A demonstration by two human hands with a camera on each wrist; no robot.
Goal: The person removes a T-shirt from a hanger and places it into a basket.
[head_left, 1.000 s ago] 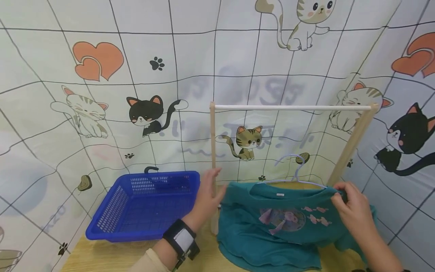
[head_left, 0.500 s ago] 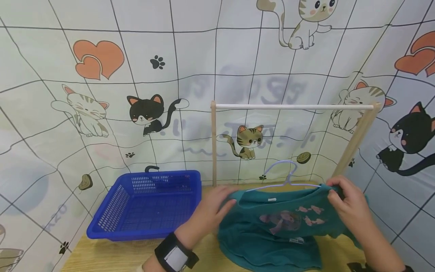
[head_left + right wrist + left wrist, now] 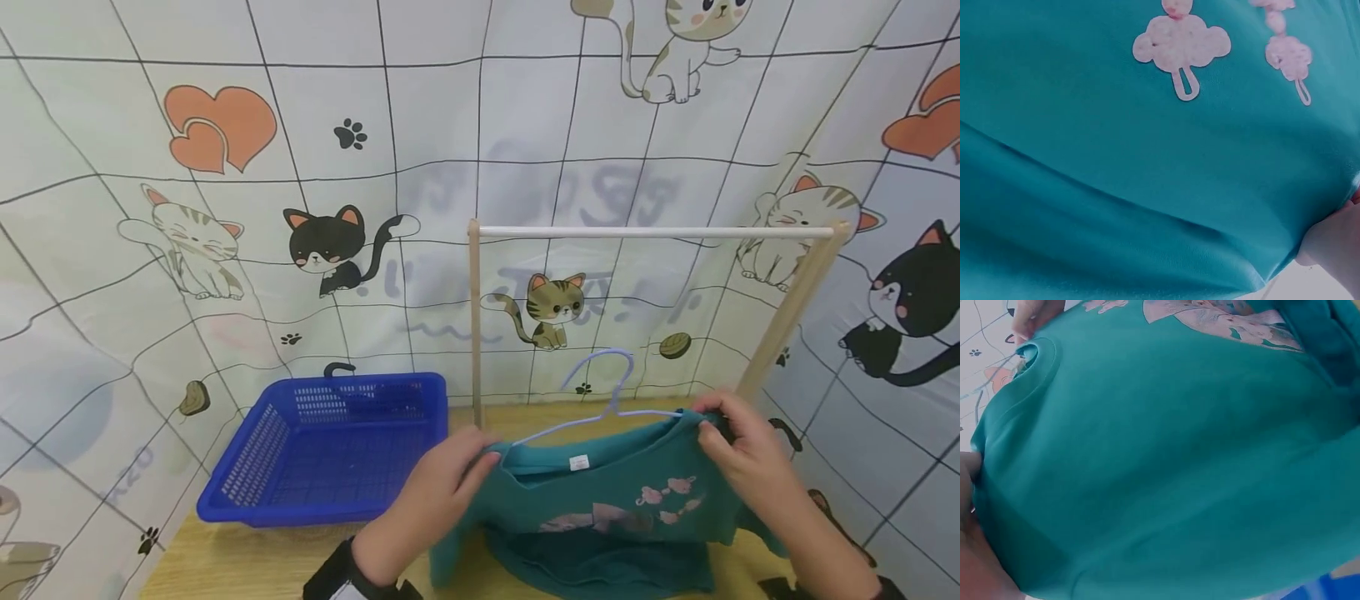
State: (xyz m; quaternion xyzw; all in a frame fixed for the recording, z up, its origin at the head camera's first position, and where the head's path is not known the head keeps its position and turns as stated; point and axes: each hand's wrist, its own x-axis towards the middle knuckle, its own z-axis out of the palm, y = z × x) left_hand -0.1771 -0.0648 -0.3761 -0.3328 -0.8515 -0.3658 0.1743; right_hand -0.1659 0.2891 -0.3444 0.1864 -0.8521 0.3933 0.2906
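A teal T-shirt [image 3: 577,492] with pink prints and a white neck label hangs between my hands, its lower part folded on the table. Inside its neckline sits a light purple hanger [image 3: 615,404], hook upward, its arms running into both shoulders. My left hand [image 3: 442,483] pinches the left shoulder between thumb and fingers. At the opposite shoulder, my right hand [image 3: 750,454] grips the cloth over the hanger's end. Teal shirt cloth [image 3: 1147,437] fills most of the left wrist view. The right wrist view shows the shirt front [image 3: 1116,137] stretched, with my right thumb [image 3: 1335,244] at its edge.
Behind the shirt stands a wooden rack with a white crossbar [image 3: 652,232]. A blue plastic basket [image 3: 330,512] is on the wooden table [image 3: 195,558] at left, a black hook [image 3: 340,367] showing behind its rim. A cat-print cloth covers the walls.
My left hand has come down from beside the rack post and taken hold of the shirt's left shoulder. Hanger and shirt top have shifted left; the right hand keeps its grip.
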